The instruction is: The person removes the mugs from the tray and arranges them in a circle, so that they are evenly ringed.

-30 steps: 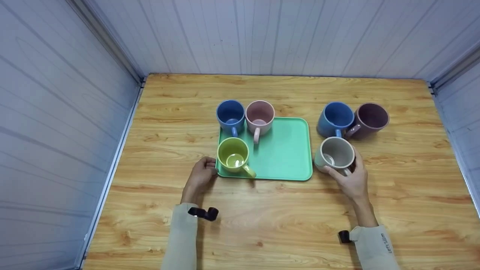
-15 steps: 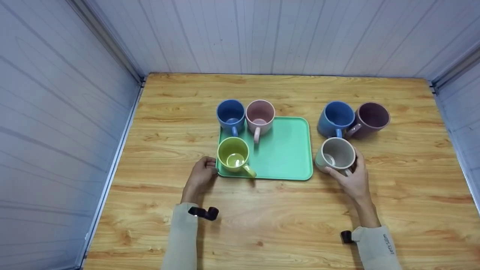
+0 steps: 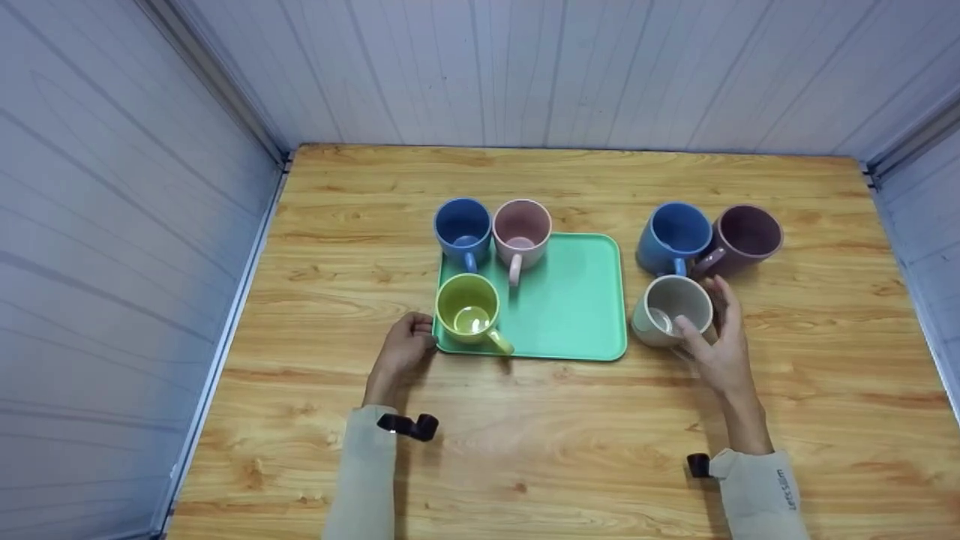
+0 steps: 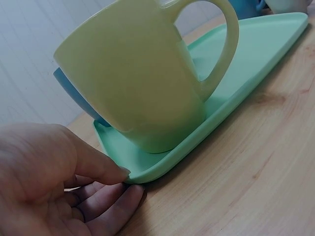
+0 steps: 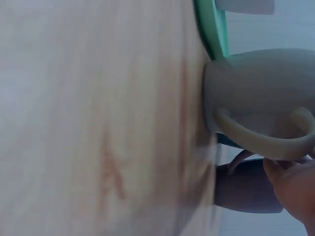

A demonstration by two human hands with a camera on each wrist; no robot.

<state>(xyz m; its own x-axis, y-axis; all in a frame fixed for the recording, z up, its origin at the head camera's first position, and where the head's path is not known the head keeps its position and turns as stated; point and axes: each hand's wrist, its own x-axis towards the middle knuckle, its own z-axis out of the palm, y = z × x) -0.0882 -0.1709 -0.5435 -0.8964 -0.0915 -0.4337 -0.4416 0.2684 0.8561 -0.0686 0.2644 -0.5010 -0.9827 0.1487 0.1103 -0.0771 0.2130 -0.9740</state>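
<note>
My right hand (image 3: 720, 352) half-open at grey mug (image 3: 673, 310), gripping nothing; hook handle (image 5: 261, 140) fully. Left fingers (image 4: 106, 199) curled against tray (image 3: 592, 300) corner; hold firm.

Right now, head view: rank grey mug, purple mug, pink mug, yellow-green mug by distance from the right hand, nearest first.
From the right hand:
1. grey mug, at its fingers, on the table right of the tray.
2. purple mug, behind the grey one, far right.
3. pink mug, at the tray's back edge.
4. yellow-green mug, at the tray's front left corner, by the left hand.
</note>
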